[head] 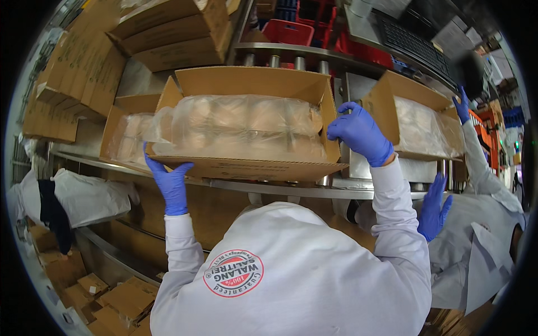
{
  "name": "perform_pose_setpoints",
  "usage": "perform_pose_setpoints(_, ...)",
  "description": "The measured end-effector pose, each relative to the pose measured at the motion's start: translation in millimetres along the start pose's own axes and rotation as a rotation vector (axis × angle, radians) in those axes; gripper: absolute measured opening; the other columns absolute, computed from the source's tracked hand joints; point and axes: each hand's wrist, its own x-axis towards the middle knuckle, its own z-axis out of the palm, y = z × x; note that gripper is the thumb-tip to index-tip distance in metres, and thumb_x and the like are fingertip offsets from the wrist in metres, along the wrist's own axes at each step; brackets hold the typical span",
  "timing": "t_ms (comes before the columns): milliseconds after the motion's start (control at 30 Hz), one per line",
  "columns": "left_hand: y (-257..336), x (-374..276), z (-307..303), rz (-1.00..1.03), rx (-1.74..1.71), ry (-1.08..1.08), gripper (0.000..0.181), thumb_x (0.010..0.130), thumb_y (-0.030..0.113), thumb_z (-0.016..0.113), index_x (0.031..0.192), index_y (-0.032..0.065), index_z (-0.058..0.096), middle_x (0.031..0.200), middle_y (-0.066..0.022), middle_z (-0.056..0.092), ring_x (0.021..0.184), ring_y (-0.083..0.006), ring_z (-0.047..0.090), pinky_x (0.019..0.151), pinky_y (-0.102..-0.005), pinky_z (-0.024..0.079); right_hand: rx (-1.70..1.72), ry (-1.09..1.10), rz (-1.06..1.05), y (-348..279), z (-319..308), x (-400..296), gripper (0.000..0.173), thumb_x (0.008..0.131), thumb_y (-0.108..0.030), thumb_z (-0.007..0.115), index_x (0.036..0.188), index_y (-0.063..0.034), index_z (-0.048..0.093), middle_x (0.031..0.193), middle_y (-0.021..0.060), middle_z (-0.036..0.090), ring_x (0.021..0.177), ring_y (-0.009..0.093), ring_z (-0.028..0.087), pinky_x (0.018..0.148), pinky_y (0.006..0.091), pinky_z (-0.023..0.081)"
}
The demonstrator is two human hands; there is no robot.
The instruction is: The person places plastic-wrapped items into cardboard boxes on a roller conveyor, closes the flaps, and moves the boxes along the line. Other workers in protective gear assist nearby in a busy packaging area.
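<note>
An open cardboard box (252,168) sits in front of me on a metal roller conveyor. Inside it, clear plastic film (248,122) covers rows of rounded, pale pieces whose kind I cannot make out. My left hand (170,180), in a blue glove, grips the box's near left corner, thumb against the front wall and fingers around the side. At the right wall is my right hand (363,134), also blue-gloved, with curled fingers overlapping the wall's edge. Whether those fingers grip the cardboard is unclear.
Left of my box stands another open carton (111,130) with film-wrapped pieces. A similar box (380,109) is to the right, near a co-worker's gloved hands (435,210). Stacked cartons (176,38) rise at the back left. Red crates (290,31) and a keyboard (414,44) lie beyond the conveyor.
</note>
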Motion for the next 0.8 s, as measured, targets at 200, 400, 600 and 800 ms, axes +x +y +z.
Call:
perform_pose_setpoints(200,-6,-44,39,0.045,0.033,0.068,0.115,0.049,-0.009,0.082,0.147,0.0096,0.027,0.144,-0.0085,0.035,0.133,-0.0246,0.033,0.114,-0.0380,0.026,0.002,0.084,0.113,9,12,-52,0.009,0.069,-0.006,0.063,0.072,-0.0140,0.066,0.073,-0.0015,0.066,0.075,0.018,0.065,0.090,0.0358,0.047)
perform_pose_setpoints(400,-57,-57,-6,-0.149,-0.471,0.116,0.061,0.099,0.045,0.038,0.145,0.0053,0.033,0.147,-0.0129,0.036,0.136,-0.0274,0.032,0.116,-0.0416,0.022,0.072,0.226,0.143,-16,5,-91,0.010,0.067,-0.004,0.063,0.068,-0.0131,0.065,0.072,0.0011,0.067,0.075,0.020,0.065,0.090,0.0372,0.048)
perform_pose_setpoints(600,-45,-73,37,-0.208,-0.561,0.306,0.065,0.101,0.050,0.033,0.147,0.0037,0.030,0.152,-0.0136,0.030,0.140,-0.0272,0.027,0.118,-0.0392,0.015,0.061,0.143,0.147,-13,5,-102,0.013,0.068,-0.006,0.064,0.073,-0.0171,0.066,0.074,-0.0034,0.067,0.076,0.016,0.065,0.097,0.0381,0.042)
perform_pose_setpoints(800,-73,-55,31,-0.128,-0.507,0.166,0.057,0.104,0.040,0.030,0.146,0.0032,0.032,0.153,-0.0135,0.030,0.141,-0.0261,0.027,0.119,-0.0378,0.013,0.127,0.206,0.200,-3,-2,-110,0.011,0.065,-0.005,0.065,0.065,-0.0158,0.064,0.064,0.0018,0.062,0.069,0.022,0.063,0.099,0.0389,0.042)
